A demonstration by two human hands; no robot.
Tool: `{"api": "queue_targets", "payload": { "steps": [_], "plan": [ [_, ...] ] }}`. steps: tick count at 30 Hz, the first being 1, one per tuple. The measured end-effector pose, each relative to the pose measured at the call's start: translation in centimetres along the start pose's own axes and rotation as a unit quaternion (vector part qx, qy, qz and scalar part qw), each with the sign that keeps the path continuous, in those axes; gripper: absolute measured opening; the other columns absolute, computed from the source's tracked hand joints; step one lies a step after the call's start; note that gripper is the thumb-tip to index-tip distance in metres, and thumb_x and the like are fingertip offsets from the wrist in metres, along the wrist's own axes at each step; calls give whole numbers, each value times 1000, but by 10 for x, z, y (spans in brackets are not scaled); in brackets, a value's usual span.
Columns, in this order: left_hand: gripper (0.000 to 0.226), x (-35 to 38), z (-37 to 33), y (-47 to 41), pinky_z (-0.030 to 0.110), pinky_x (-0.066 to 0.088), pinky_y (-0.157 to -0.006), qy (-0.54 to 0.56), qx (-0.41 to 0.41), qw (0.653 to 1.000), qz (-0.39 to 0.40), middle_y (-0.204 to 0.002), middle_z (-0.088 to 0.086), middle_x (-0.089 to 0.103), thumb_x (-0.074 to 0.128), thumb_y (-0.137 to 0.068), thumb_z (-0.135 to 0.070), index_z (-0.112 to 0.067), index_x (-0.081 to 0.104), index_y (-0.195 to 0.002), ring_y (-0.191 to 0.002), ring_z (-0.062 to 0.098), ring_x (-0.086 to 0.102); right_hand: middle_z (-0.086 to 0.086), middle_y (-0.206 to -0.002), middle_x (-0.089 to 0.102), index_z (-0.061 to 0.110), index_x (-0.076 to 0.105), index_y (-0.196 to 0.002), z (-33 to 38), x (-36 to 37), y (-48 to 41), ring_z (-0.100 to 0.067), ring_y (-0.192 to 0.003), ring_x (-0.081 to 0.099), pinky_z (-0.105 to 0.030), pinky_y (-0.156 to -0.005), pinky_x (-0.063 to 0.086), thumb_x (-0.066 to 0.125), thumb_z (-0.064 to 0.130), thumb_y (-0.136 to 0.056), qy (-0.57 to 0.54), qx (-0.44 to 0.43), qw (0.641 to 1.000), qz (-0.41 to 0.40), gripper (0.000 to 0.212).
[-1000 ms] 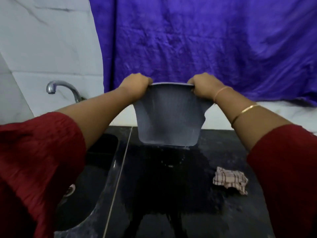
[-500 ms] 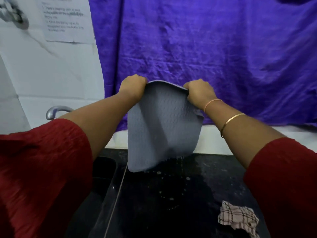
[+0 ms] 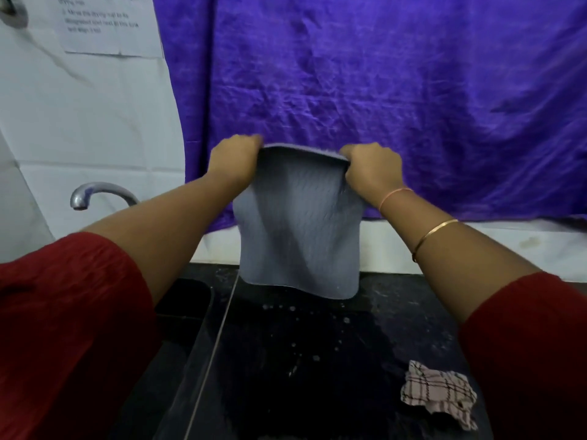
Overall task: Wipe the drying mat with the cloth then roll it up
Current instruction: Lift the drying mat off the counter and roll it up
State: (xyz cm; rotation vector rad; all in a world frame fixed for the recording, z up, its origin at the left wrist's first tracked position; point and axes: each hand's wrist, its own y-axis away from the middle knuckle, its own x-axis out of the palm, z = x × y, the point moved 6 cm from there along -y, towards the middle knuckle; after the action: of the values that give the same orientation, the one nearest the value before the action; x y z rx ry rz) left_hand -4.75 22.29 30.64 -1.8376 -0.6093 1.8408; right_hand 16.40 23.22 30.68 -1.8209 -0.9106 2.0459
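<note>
Since a second ago, both arms are raising the drying mat [image 3: 300, 223] clear of the counter [image 3: 317, 376], its lower edge now hanging just above the wet patch. It is drooping and curving from its top edge, so it is looking soft, light and floppy, probably slick while wet. Left hand [image 3: 233, 160] at 10 o'clock and right hand [image 3: 371, 168] at 2 o'clock are pinching its upper corners, both closed tight. Crumpled checked cloth [image 3: 440, 393] is lying at 5 o'clock, untouched.
</note>
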Motion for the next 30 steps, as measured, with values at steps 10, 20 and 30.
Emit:
{"api": "queue_targets", "payload": {
  "steps": [10,20,30],
  "plan": [
    [30,-25,3,-2,42,42,-75,136,-22,965,-224,-105,16,65,41,-86,-3,-9,63,-107,-95,36,58,-20,-93,66,13,61,-96,-4,-26,-9,-44,-84,61,-36,-59,35,46,2,-75,-47,35,986,-154,28],
    [30,9,4,-10,41,45,-75,41,-10,998,-55,-110,18,63,40,-90,-5,-12,60,-111,-99,37,58,-21,-104,65,15,65,-98,-7,8,-15,-43,-98,60,-40,-76,48,47,1,-76,-42,32,999,-1,31],
    [35,-47,5,-37,42,46,-80,90,-20,983,-159,-106,16,66,41,-84,-8,-17,65,-108,-98,38,58,-21,-103,65,12,63,-101,-9,-42,-30,-44,-94,60,-42,-73,47,46,2,-78,-34,28,990,-133,30]
  ]
}}
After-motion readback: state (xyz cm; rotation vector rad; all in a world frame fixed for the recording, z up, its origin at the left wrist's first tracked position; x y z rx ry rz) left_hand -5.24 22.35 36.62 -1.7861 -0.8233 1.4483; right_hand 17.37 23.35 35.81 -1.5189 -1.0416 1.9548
